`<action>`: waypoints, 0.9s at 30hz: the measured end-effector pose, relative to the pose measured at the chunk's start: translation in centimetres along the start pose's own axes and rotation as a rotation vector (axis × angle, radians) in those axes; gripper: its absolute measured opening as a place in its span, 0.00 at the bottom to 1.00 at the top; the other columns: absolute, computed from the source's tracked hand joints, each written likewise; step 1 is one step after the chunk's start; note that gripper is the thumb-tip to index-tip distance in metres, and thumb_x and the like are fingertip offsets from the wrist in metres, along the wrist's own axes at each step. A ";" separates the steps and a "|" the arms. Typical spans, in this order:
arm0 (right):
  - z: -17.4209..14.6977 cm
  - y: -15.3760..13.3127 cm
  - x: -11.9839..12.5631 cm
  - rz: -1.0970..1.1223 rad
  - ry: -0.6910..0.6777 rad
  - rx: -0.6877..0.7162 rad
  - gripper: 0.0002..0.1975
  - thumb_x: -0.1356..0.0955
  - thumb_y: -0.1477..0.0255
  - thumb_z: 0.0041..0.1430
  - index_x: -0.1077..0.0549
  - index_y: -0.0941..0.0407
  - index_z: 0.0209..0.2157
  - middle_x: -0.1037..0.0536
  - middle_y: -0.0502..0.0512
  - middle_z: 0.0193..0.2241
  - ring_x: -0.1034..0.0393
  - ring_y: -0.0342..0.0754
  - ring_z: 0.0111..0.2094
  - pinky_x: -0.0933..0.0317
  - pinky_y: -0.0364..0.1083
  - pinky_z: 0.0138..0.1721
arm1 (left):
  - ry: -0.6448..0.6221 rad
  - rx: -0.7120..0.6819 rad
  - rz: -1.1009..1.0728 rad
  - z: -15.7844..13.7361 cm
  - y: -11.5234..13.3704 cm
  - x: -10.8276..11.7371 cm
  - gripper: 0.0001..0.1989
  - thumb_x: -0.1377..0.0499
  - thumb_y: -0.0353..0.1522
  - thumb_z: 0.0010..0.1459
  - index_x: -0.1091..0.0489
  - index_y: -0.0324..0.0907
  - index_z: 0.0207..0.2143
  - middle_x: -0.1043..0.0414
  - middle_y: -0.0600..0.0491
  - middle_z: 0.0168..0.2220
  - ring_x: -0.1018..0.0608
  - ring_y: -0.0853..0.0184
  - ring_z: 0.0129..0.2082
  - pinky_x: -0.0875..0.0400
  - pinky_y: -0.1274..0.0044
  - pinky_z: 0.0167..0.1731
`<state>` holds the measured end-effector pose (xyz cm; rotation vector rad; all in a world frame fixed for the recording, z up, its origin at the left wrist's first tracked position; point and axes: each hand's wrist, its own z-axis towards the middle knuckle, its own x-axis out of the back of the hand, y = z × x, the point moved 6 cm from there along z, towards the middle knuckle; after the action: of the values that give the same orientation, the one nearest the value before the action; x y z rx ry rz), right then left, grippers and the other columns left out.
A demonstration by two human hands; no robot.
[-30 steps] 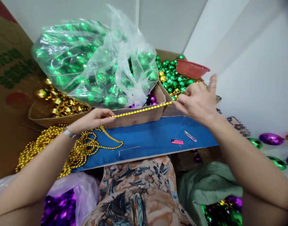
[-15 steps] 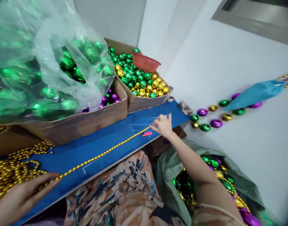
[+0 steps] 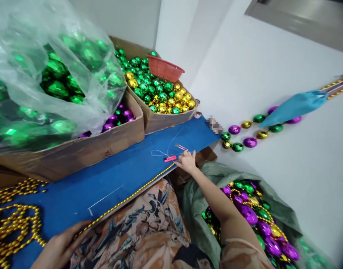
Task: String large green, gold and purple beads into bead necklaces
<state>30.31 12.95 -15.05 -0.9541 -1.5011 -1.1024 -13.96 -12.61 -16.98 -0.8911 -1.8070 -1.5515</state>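
1. Strand of round gold beads (image 3: 138,191) along front edge of blue bench (image 3: 118,164), pinched in closed fingers of left hand (image 3: 59,244) and right hand (image 3: 187,161).
2. Possible slip from overpulling.
3. Possible tangle from loose thin white thread (image 3: 151,152).

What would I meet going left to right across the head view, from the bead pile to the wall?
Pile of gold beads, left hand, taut string of gold beads, right hand, garland of big coloured balls.
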 end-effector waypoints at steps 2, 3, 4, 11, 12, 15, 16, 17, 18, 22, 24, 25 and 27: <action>0.2 0.1 -0.5 0.000 0.000 -0.011 0.24 0.38 0.49 0.60 0.23 0.53 0.35 0.31 0.61 0.43 0.40 0.59 0.51 0.66 0.71 0.57 | -0.093 -0.040 -0.096 0.1 -0.3 -1.0 0.24 0.49 0.55 0.52 0.22 0.52 0.35 0.19 0.59 0.35 0.17 0.64 0.34 0.24 0.83 0.32; 0.3 0.2 -0.7 0.000 0.002 -0.014 0.24 0.38 0.49 0.60 0.23 0.53 0.36 0.31 0.61 0.43 0.40 0.59 0.50 0.66 0.71 0.57 | -0.113 -0.046 -0.127 0.1 -0.5 -1.3 0.23 0.48 0.54 0.53 0.22 0.51 0.36 0.19 0.58 0.36 0.17 0.63 0.34 0.24 0.83 0.33; 0.4 0.2 -0.8 0.000 0.003 -0.015 0.24 0.39 0.49 0.61 0.23 0.53 0.36 0.31 0.61 0.43 0.40 0.58 0.50 0.67 0.71 0.57 | -0.106 -0.040 -0.137 0.1 -0.8 -1.4 0.22 0.47 0.53 0.53 0.22 0.50 0.36 0.19 0.58 0.36 0.17 0.63 0.34 0.24 0.83 0.33; 0.9 0.5 -1.3 -0.007 -0.003 -0.026 0.23 0.38 0.49 0.60 0.23 0.53 0.36 0.31 0.61 0.43 0.41 0.58 0.50 0.69 0.71 0.57 | -0.090 0.000 -0.170 0.2 -0.8 -1.8 0.20 0.45 0.51 0.53 0.24 0.49 0.36 0.19 0.56 0.36 0.17 0.62 0.33 0.24 0.82 0.31; 0.9 0.6 -1.4 -0.009 -0.007 -0.034 0.23 0.37 0.49 0.60 0.23 0.53 0.36 0.31 0.61 0.43 0.41 0.58 0.50 0.69 0.71 0.57 | -0.093 0.013 -0.172 0.2 -0.8 -1.9 0.19 0.45 0.50 0.53 0.24 0.49 0.36 0.19 0.56 0.35 0.17 0.62 0.33 0.24 0.82 0.31; 0.9 0.8 -1.6 -0.009 -0.021 -0.047 0.23 0.37 0.49 0.60 0.23 0.53 0.36 0.31 0.62 0.44 0.40 0.59 0.50 0.68 0.71 0.57 | -0.079 0.051 -0.168 0.2 -1.3 -1.8 0.18 0.45 0.50 0.52 0.25 0.50 0.35 0.19 0.58 0.34 0.17 0.62 0.32 0.24 0.81 0.29; 0.9 0.8 -1.6 -0.007 -0.025 -0.045 0.23 0.37 0.50 0.60 0.23 0.53 0.36 0.31 0.62 0.44 0.40 0.59 0.50 0.68 0.71 0.57 | -0.065 0.062 -0.161 0.2 -1.5 -1.7 0.18 0.45 0.50 0.51 0.25 0.51 0.35 0.19 0.59 0.34 0.17 0.62 0.32 0.24 0.81 0.29; 1.0 0.7 -1.7 -0.006 -0.028 -0.042 0.23 0.38 0.50 0.61 0.23 0.53 0.36 0.31 0.61 0.45 0.41 0.59 0.51 0.68 0.71 0.57 | -0.052 0.069 -0.153 0.1 -1.7 -1.6 0.17 0.45 0.50 0.51 0.25 0.52 0.34 0.19 0.60 0.33 0.17 0.62 0.31 0.24 0.80 0.28; 1.0 0.7 -1.7 -0.004 -0.031 -0.038 0.22 0.38 0.50 0.61 0.23 0.52 0.37 0.31 0.61 0.45 0.41 0.59 0.51 0.68 0.71 0.57 | -0.043 0.072 -0.147 0.1 -1.8 -1.5 0.17 0.45 0.50 0.51 0.25 0.53 0.34 0.19 0.60 0.33 0.17 0.62 0.31 0.24 0.80 0.28; 1.1 0.3 -1.8 0.000 -0.047 -0.032 0.22 0.39 0.51 0.62 0.23 0.52 0.39 0.31 0.61 0.45 0.41 0.59 0.52 0.69 0.71 0.57 | -0.034 0.060 -0.153 0.0 -1.8 -1.4 0.17 0.46 0.51 0.51 0.26 0.53 0.34 0.19 0.61 0.32 0.17 0.62 0.30 0.24 0.80 0.28; 1.2 0.3 -1.8 0.000 -0.057 -0.035 0.23 0.39 0.50 0.62 0.23 0.53 0.38 0.31 0.61 0.45 0.41 0.59 0.52 0.69 0.71 0.57 | -0.038 0.051 -0.156 -0.1 -1.7 -1.4 0.18 0.46 0.51 0.52 0.25 0.52 0.34 0.19 0.60 0.33 0.17 0.63 0.30 0.24 0.81 0.28; 1.2 0.3 -1.8 0.000 -0.061 -0.035 0.23 0.39 0.50 0.62 0.23 0.53 0.38 0.31 0.61 0.45 0.41 0.59 0.52 0.68 0.71 0.57 | -0.041 0.049 -0.154 -0.1 -1.7 -1.5 0.18 0.46 0.51 0.52 0.25 0.51 0.35 0.19 0.60 0.33 0.17 0.63 0.30 0.24 0.81 0.28; 1.2 0.3 -1.8 0.000 -0.067 -0.035 0.24 0.40 0.50 0.62 0.23 0.53 0.38 0.31 0.61 0.45 0.41 0.59 0.52 0.68 0.71 0.57 | -0.048 0.043 -0.143 -0.1 -1.8 -1.6 0.18 0.46 0.50 0.53 0.25 0.49 0.36 0.19 0.58 0.34 0.17 0.63 0.31 0.24 0.81 0.29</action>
<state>30.63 14.11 -16.82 -1.0242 -1.5407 -1.1098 -14.41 -13.11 -19.34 -0.8002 -1.9682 -1.5842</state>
